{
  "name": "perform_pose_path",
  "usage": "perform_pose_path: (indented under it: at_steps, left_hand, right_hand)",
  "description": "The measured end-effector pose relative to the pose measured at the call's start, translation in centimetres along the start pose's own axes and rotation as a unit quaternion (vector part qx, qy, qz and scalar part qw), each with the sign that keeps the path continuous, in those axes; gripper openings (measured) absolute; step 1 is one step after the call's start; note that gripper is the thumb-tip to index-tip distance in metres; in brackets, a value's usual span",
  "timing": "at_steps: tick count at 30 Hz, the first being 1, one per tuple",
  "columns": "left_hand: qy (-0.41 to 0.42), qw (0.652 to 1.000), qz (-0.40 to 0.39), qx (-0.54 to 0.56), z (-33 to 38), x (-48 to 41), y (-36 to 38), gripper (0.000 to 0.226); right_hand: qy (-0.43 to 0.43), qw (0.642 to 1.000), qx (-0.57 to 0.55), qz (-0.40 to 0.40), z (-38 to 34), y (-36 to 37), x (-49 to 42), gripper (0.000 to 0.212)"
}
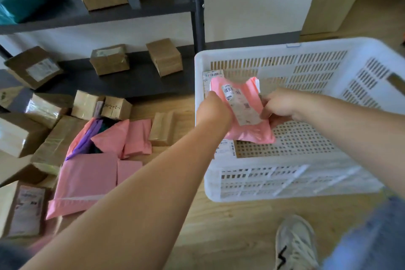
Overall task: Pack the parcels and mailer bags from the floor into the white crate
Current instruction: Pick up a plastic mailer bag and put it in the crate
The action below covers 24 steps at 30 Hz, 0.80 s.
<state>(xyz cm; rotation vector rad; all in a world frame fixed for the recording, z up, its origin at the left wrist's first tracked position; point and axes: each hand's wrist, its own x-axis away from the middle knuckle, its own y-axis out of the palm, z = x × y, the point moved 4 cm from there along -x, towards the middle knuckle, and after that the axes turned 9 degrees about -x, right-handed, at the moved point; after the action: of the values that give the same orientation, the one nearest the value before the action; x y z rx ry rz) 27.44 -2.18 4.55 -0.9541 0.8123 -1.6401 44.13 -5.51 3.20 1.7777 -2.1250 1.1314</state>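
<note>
Mailer bag held label-up over left end of white crate, clamped at opposite edges by left hand and right hand, likely for flat placement. Remaining parcels heaped on floor alongside.

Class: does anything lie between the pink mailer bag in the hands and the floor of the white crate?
Partly. A labelled parcel lies in the white crate along its left wall, under part of the pink mailer bag; the floor beside it is bare.
</note>
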Motion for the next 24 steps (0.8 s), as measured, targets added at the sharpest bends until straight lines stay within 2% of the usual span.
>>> perform_pose_path:
  at_steps: [2, 4, 6, 8, 10, 12, 14, 15, 18, 21, 24]
  left_hand:
    - [0.011, 0.997, -0.046, -0.057, 0.6, -0.4, 1.7, 0.023]
    - [-0.021, 0.990, -0.104, -0.092, 0.5, -0.7, 3.5, 0.029]
    - [-0.031, 0.979, -0.146, -0.137, 0.5, -1.0, 4.8, 0.032]
    - [-0.003, 0.972, -0.162, -0.170, 0.8, -1.2, 5.8, 0.030]
    - [0.020, 0.944, -0.227, -0.238, 1.2, -1.0, 6.9, 0.034]
    - [-0.006, 0.895, -0.315, -0.317, 1.1, -0.4, 7.4, 0.038]
    - [-0.005, 0.871, -0.359, -0.335, 1.0, -0.4, 8.1, 0.038]
    - [0.015, 0.863, -0.366, -0.349, 1.2, -0.4, 8.3, 0.037]
    - [0.060, 0.866, -0.326, -0.374, 1.7, -0.6, 8.2, 0.038]
    - [0.081, 0.842, -0.317, -0.430, 1.4, -0.7, 8.1, 0.048]
    - [0.087, 0.814, -0.324, -0.474, 0.8, -1.0, 9.0, 0.041]
  right_hand:
    - [0.048, 0.998, -0.020, -0.028, 2.6, 0.2, -1.3, 0.033]
    - [0.077, 0.996, -0.021, -0.046, 4.6, 0.6, -2.1, 0.033]
    - [0.082, 0.994, -0.020, -0.066, 5.6, 1.1, -2.5, 0.031]
    - [0.079, 0.993, -0.007, -0.085, 6.0, 1.7, -2.8, 0.032]
    - [0.081, 0.992, 0.018, -0.090, 6.6, 2.2, -3.3, 0.027]
    - [0.096, 0.989, 0.047, -0.100, 7.3, 2.9, -4.0, 0.026]
    - [0.112, 0.983, 0.067, -0.129, 7.8, 3.7, -4.5, 0.030]
    - [0.115, 0.980, 0.074, -0.147, 7.8, 4.0, -4.8, 0.032]
    - [0.117, 0.967, 0.095, -0.206, 7.1, 4.8, -5.6, 0.038]
    - [0.128, 0.943, 0.143, -0.273, 6.5, 5.9, -5.8, 0.049]
    - [0.143, 0.928, 0.194, -0.284, 7.3, 7.4, -6.1, 0.058]
